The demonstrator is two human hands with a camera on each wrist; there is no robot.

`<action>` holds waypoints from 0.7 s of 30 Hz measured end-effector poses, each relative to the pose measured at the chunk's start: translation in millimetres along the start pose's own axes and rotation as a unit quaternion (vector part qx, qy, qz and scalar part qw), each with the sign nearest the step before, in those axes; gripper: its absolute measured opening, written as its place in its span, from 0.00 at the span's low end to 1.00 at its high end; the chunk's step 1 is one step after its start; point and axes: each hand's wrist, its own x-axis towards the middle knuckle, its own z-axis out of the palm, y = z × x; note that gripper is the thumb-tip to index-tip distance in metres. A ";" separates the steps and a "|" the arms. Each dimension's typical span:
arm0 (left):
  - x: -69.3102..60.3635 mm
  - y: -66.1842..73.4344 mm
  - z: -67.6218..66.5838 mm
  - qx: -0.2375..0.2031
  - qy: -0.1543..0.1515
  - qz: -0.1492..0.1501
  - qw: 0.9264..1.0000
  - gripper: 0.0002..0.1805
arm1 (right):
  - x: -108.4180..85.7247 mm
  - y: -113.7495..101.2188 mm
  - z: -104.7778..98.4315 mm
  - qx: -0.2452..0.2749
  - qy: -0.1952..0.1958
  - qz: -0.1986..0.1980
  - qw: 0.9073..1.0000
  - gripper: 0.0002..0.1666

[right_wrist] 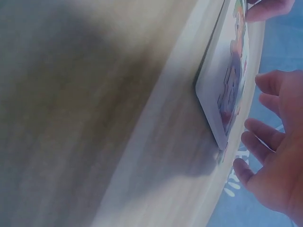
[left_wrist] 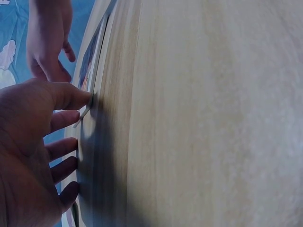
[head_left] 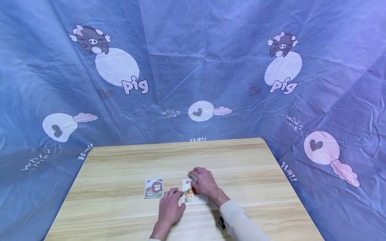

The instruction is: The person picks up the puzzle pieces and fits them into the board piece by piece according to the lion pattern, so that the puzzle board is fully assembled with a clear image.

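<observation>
A flat white-bordered puzzle board (head_left: 201, 199) with a part-orange picture lies on the table, its right half partly covered by my right hand. My left hand (head_left: 171, 207) rests at the board's left side, thumb and index finger touching its edge and near corner, other fingers loosely bent. My right hand (head_left: 205, 182) hovers over the board's far right part. Its fingers (right_wrist: 255, 144) are spread and loosely bent, with nothing seen between them. A small colourful piece (head_left: 188, 172) lies beyond the board at the right fingertips; whether they touch it is unclear.
A picture card (head_left: 153, 188) with a lion on it lies left of my left hand. The wooden table (head_left: 120, 214) is bordered at the back and sides by a blue printed cloth (head_left: 172, 73). A dark object (head_left: 221, 222) shows under the right sleeve (head_left: 241, 221).
</observation>
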 end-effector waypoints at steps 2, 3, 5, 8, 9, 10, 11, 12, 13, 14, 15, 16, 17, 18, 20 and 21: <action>-0.5 -0.4 0.1 -0.002 0.002 0.001 1.000 0.20 | 2.6 0.5 0.5 -0.001 0.000 -0.001 1.000 0.22; -0.6 -0.7 0.3 -0.002 0.003 0.001 1.000 0.20 | 4.0 0.6 0.8 -0.004 -0.001 -0.001 1.000 0.22; -0.9 -1.0 0.4 -0.001 0.003 0.001 1.000 0.20 | 6.9 1.2 1.5 -0.009 -0.002 0.001 1.000 0.20; -1.0 -1.6 1.4 -0.001 0.001 -0.002 1.000 0.20 | 11.1 1.8 2.2 -0.014 -0.005 0.009 1.000 0.18; -1.0 -1.7 1.8 0.000 0.000 -0.002 1.000 0.20 | 12.7 2.2 2.6 -0.016 -0.006 0.013 1.000 0.18; -0.9 -1.8 2.4 0.000 0.000 -0.002 1.000 0.20 | 14.1 2.7 3.1 -0.019 -0.008 0.016 1.000 0.18; -0.8 -1.7 2.6 0.000 -0.001 -0.002 1.000 0.20 | 15.4 3.0 3.4 -0.021 -0.010 0.021 1.000 0.17; -0.7 -1.5 2.6 0.000 0.000 -0.002 1.000 0.20 | 16.8 3.5 3.8 -0.024 -0.013 0.024 0.999 0.17; -0.6 -1.5 2.9 0.000 0.000 -0.002 1.000 0.20 | 18.1 4.1 4.1 -0.028 -0.014 0.027 0.999 0.17; -0.4 -1.3 2.9 0.000 0.002 -0.001 1.000 0.20 | 19.4 4.6 4.2 -0.031 -0.017 0.030 0.999 0.17; -0.4 -1.0 2.7 0.000 0.003 -0.001 1.000 0.20 | 20.6 5.2 4.3 -0.035 -0.019 0.031 0.999 0.17; -0.4 -0.9 2.6 0.000 0.005 -0.001 1.000 0.20 | 21.9 5.7 4.4 -0.039 -0.021 0.032 0.998 0.17; -0.3 -0.8 2.5 0.000 0.006 -0.001 1.000 0.20 | 23.2 6.3 4.3 -0.042 -0.024 0.033 0.998 0.17; -0.3 -0.8 2.5 -0.001 0.007 -0.001 1.000 0.20 | 24.5 6.8 4.2 -0.043 -0.027 0.034 0.998 0.18; -0.3 -0.8 2.2 0.000 0.009 0.001 1.000 0.20 | 26.8 7.9 4.2 -0.048 -0.032 0.036 0.998 0.18; -0.3 -0.9 2.5 0.000 0.008 -0.001 1.000 0.20 | 28.0 8.5 4.6 -0.049 -0.035 0.039 0.997 0.18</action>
